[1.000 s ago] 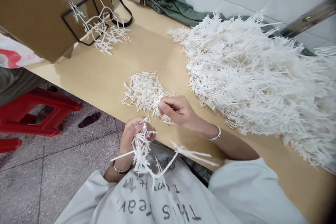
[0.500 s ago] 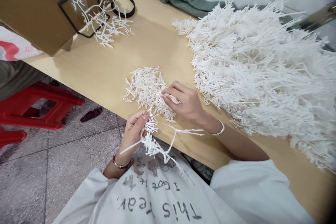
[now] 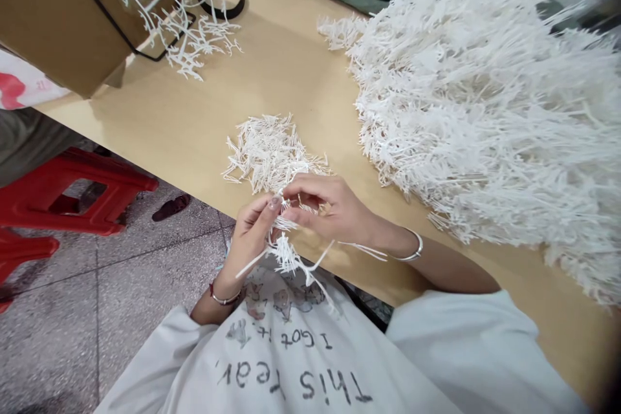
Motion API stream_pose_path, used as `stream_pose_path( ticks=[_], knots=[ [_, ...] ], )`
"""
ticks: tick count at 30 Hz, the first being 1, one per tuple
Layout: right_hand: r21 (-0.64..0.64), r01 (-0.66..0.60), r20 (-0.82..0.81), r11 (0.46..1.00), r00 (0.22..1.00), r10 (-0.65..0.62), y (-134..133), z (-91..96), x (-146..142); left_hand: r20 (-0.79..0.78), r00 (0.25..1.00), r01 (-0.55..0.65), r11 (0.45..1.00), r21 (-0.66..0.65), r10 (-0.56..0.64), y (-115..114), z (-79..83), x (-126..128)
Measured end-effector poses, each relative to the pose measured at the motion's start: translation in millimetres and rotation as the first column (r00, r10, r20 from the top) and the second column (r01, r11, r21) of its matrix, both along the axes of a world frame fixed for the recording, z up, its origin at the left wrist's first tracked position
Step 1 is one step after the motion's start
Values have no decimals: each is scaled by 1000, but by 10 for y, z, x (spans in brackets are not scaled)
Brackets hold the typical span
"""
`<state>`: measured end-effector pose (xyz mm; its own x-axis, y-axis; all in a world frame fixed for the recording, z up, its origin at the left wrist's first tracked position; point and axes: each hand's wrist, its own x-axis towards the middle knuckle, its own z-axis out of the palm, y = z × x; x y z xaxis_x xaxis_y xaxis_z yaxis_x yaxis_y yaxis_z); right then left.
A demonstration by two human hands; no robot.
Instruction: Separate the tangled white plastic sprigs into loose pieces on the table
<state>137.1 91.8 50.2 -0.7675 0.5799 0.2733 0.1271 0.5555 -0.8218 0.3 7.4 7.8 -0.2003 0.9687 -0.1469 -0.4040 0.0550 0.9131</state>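
White plastic sprig (image 3: 286,252) hangs over the front edge of the pale wooden tabletop (image 3: 160,97) at lower centre, clamped by the left hand (image 3: 250,239) and right hand (image 3: 330,207), their fingertips pinched close together on it. A small white heap (image 3: 272,155) lies just beyond, a large white mound (image 3: 485,123) to the right. Pinching near the joints, not the thin tips, gives firmer control.

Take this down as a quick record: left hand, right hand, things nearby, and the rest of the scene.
left hand: holds a tangled white plastic sprig
right hand: fingers at the same sprig
things nearby: small pile of white plastic sprigs just beyond the hands; large heap of white plastic sprigs to the right
rest: pale wooden tabletop, cardboard box, red plastic stool
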Motion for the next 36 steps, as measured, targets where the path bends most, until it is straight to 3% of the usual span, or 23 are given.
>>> stream_pose_path(
  ticks=[6,9,12,14,15,17,18,19,20,22,23,26,29,31,32,34,36],
  knots=[
    [13,-41,61,999,997,40,-61,56,7,-113,993,29,999,-27,-32,-47,102,-10],
    [-190,-150,45,970,986,161,-73,108,31,19,990,143,987,-69,-142,-90,179,-51],
    [-473,-352,-130,808,935,331,-105,98,30,331,874,386,922,-30,-355,-104,156,-30],
    [-580,-420,-250,698,907,338,-133,58,18,449,767,502,864,25,-459,-77,77,13],
    [-620,-434,-298,654,901,316,-145,37,14,470,754,506,862,28,-458,-53,31,29],
    [-660,-446,-378,605,893,246,-152,15,17,476,812,391,920,-13,-338,4,-31,30],
    [-648,-438,-405,623,891,205,-141,20,26,468,854,277,960,-41,-227,31,-36,10],
    [-604,-407,-406,685,897,175,-120,34,39,457,880,174,983,-56,-130,53,-18,-22],
    [-522,-337,-372,783,917,147,-86,54,56,445,893,106,992,-62,-68,67,19,-61],
    [-235,-116,-219,965,974,63,14,91,91,431,899,104,994,-39,-77,68,126,-136],
    [-69,-4,-132,998,991,-6,77,95,105,428,900,119,992,-50,-86,56,178,-163],
    [232,183,62,955,977,-202,269,19,123,404,912,101,993,-56,-70,-8,251,-186],
    [395,238,174,887,929,-327,387,-109,111,267,961,92,995,-40,-78,-82,215,-169],
    [446,288,144,847,911,-386,387,-131,100,174,981,96,994,-43,-87,-133,206,-160],
    [422,310,109,852,916,-387,361,-110,96,138,987,94,995,-43,-87,-158,218,-155],
    [271,278,62,922,951,-304,266,-16,91,79,993,91,995,-45,-88,-206,266,-146],
    [45,105,80,993,991,-108,132,109,84,27,996,91,995,-33,-91,-241,317,-137]
  ],
)
